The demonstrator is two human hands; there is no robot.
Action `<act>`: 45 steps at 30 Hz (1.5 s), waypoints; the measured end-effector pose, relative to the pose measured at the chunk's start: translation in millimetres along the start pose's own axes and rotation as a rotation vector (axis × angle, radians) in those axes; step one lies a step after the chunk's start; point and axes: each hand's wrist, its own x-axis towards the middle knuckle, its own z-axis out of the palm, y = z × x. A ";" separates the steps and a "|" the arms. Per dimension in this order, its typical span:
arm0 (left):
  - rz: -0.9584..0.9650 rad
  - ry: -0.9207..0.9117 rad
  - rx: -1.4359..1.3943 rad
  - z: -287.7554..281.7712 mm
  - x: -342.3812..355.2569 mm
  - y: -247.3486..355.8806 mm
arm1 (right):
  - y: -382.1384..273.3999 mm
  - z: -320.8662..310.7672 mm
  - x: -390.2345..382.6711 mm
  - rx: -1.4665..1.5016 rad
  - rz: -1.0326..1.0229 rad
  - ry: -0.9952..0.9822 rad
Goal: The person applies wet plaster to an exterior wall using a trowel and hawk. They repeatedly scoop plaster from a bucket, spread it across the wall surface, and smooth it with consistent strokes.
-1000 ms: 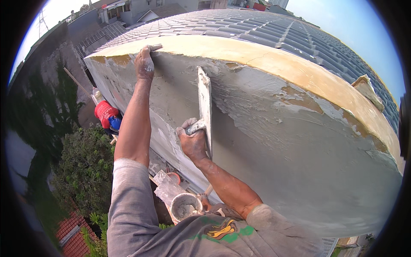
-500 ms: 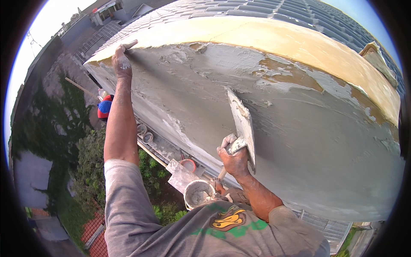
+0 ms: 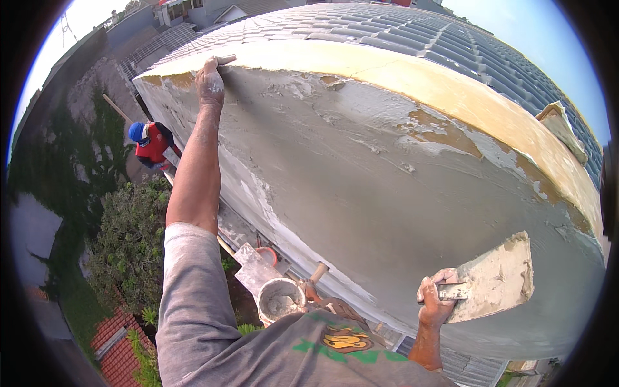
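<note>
My left arm reaches up to the wall's pale yellow top edge, and my left hand is hooked over it, part of the fingers hidden behind. At the lower right, my right hand is closed round the handle of a plastering trowel. The trowel's broad blade faces up, with grey mortar smeared over it and thicker along its far end. It is held in front of the wet grey plaster that coats most of the wall; whether it touches cannot be told. Bare tan patches show near the top.
Below me a mortar-crusted bucket stands by a whitish board and an orange tub. A co-worker in a blue cap and red vest stands at the left. Grey roof tiles rise behind the wall; trees grow far below.
My right hand has swung the trowel to the right and down, turning its blade from edge-on to face up. The view has shifted, and more of the co-worker shows.
</note>
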 end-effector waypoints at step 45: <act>0.117 -0.076 -0.079 -14.6 15.0 -22.5 | 70.2 231.7 68.9 -0.133 -0.229 -0.373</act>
